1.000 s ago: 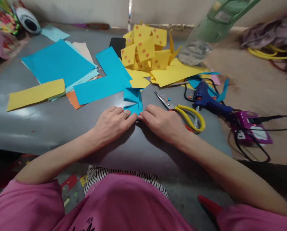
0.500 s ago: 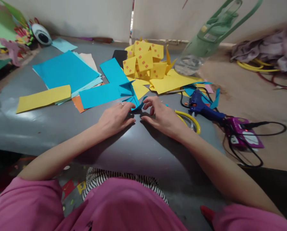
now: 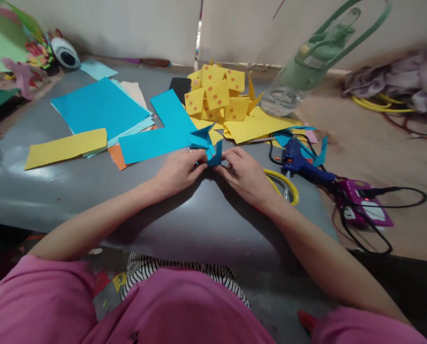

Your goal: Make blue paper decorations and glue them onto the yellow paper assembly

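Table (image 3: 73, 193) with a green bottle (image 3: 299, 69) standing at the back and blue sheets (image 3: 99, 105) to the left.
Yellow paper model (image 3: 217, 93) behind the work, glue gun (image 3: 306, 164) and scissors (image 3: 293, 189) rightward. Left hand (image 3: 181, 169) pinches the near end of the folded blue paper (image 3: 201, 138) between both hands; right hand (image 3: 248, 176), half curled, meets its raised flap (image 3: 218, 153), whether gripping I cannot tell. Only the scissors' handles show.

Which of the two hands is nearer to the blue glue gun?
Right. The right hand is to the left of the glue gun, near it; the left hand is farther left, beyond the folded blue paper.
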`<state>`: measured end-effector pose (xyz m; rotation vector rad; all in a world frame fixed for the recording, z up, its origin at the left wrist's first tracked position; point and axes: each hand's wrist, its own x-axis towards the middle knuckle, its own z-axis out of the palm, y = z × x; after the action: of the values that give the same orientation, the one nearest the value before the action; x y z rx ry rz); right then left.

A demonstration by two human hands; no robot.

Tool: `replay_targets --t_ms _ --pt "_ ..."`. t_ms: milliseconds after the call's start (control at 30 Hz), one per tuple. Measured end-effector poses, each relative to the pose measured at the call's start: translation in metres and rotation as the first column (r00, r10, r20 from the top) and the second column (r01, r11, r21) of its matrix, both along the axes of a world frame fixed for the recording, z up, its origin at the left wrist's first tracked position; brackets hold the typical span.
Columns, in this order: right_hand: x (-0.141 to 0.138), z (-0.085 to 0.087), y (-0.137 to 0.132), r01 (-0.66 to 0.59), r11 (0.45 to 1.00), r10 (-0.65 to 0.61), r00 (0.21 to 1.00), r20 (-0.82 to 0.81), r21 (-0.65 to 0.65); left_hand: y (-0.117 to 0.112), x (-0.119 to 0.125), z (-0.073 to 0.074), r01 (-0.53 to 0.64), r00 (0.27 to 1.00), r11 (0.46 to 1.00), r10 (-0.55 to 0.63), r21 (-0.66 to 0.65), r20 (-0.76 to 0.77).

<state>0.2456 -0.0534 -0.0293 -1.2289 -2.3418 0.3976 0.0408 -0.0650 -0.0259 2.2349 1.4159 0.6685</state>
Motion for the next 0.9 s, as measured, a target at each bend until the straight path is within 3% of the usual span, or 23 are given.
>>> replay_targets --t_ms 67,133,200,267,333,400,467,533,667,900 --pt "0.003 0.005 -0.003 -0.062 0.998 0.063 0.992 -0.11 0.014 -0.002 -0.004 0.004 0.036 0.96 0.988 0.007 -0.149 0.279" --pt "0.004 0.01 -0.006 -0.063 0.996 0.073 0.978 -0.193 0.059 -0.002 -0.007 0.005 0.079 0.857 0.964 0.065 -0.254 0.512" --pt "0.003 0.015 -0.01 -0.029 0.996 0.051 0.963 -0.264 0.086 -0.002 -0.009 0.006 0.095 0.75 0.955 0.118 -0.282 0.651" --pt "0.0 0.019 -0.014 0.017 0.997 0.009 0.937 -0.349 0.07 -0.002 -0.009 0.007 0.083 0.7 0.968 0.114 -0.239 0.705" --pt "-0.003 0.021 -0.016 0.056 0.997 -0.03 0.906 -0.423 0.049 -0.003 -0.009 0.01 0.04 0.734 0.991 0.056 -0.126 0.677" --pt "-0.005 0.023 -0.017 0.071 0.997 -0.046 0.879 -0.474 0.034 -0.006 -0.009 0.015 -0.016 0.828 0.998 -0.018 0.056 0.56" --pt "-0.005 0.026 -0.018 0.06 0.998 -0.046 0.862 -0.505 0.011 -0.01 -0.009 0.022 -0.043 0.919 0.97 -0.055 0.238 0.389" --pt "-0.006 0.03 -0.019 0.054 0.998 -0.056 0.857 -0.512 -0.018 -0.013 -0.008 0.028 -0.027 0.968 0.94 -0.06 0.34 0.244" --pt "-0.009 0.045 -0.023 0.085 0.994 -0.107 0.864 -0.492 -0.067 -0.015 -0.006 0.036 0.022 0.986 0.941 -0.076 0.339 0.147" --pt "-0.014 0.06 -0.019 0.057 0.995 -0.093 0.823 -0.561 -0.083 -0.012 -0.005 0.037 0.046 0.976 0.939 -0.115 0.341 0.185"
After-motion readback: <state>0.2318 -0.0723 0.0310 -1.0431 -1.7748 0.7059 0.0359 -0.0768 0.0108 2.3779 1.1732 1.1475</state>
